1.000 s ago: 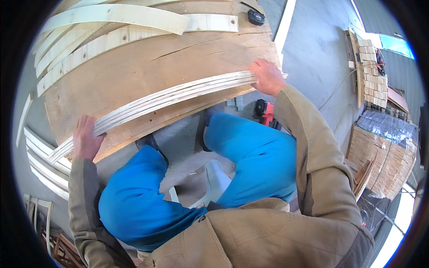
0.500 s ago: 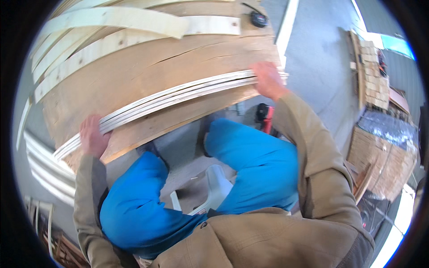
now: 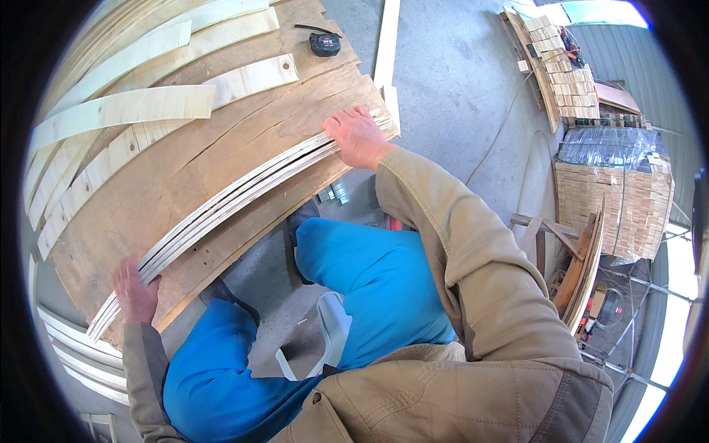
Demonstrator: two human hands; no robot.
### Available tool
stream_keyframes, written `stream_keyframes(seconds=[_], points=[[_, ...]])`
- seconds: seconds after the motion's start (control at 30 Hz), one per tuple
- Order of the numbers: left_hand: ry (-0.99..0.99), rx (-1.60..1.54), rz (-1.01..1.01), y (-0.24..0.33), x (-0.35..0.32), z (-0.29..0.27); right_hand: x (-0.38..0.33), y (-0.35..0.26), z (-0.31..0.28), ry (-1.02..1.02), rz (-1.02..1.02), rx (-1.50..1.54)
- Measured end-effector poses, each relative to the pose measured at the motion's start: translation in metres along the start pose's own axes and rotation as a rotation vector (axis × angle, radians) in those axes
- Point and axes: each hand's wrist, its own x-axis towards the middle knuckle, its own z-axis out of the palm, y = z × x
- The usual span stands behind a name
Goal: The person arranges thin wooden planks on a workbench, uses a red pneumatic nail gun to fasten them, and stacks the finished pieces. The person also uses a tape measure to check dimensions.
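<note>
A bundle of long, thin plywood strips [image 3: 236, 193] lies along the near edge of a wooden work board [image 3: 229, 140], their pale layered edges facing up. My left hand [image 3: 135, 292] is closed around the bundle near its left end, thumb on the near side. Toward the right end, my right hand [image 3: 358, 136] wraps over the strips, fingers on the far side. The strips sit close together, with narrow dark gaps between some of them. Beyond them, several loose pale strips [image 3: 148, 107] overlap on the board's left part.
A black tape measure [image 3: 325, 44] rests at the board's far right. Between my knees is a pale plastic stool [image 3: 334, 325]. White strips [image 3: 85, 358] lie at lower left. Stacked wood blocks [image 3: 557, 66] and a wrapped wood pile [image 3: 613, 199] stand on the right.
The view has turned, so the board, tape measure and both hands appear farther left, and more of the right side shows. Both hands keep their hold on the strips.
</note>
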Motion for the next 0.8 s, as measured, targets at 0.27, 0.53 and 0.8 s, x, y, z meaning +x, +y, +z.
stream_keyframes(seconds=[0.27,0.53,0.8], points=[[-0.054,-0.068,-0.031,0.006,0.001,0.004,-0.028,0.070,-0.020,0.394,0.359,0.727],[-0.039,-0.051,-0.035,0.008,0.001,0.004,-0.065,0.111,0.037,0.058,0.696,1.151],[-0.023,-0.049,-0.041,0.004,0.000,0.008,-0.058,0.090,0.050,0.267,0.717,1.286]])
